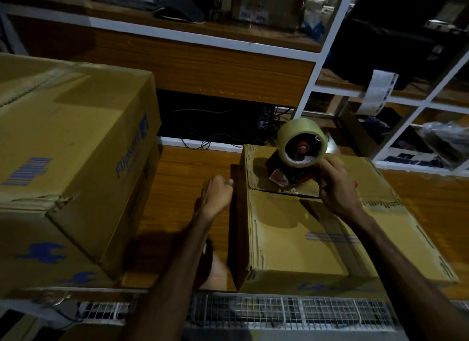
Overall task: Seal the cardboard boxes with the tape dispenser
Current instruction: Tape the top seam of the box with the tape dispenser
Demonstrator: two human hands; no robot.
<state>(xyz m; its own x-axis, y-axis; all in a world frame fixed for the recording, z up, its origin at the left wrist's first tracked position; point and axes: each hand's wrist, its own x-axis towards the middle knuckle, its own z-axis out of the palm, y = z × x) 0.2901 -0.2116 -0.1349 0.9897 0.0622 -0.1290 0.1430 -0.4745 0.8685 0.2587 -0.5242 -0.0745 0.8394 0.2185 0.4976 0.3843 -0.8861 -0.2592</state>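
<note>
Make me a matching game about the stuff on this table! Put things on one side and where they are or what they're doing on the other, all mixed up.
Things:
1. tape dispenser
2. left hand
3. right hand
4. big box

Places or states:
A. curled into a fist beside the small box
B. stands on the left of the table
C. sits on top of the small box
D. grips the dispenser

Pairs: 1-C, 2-A, 3-D, 4-B
</note>
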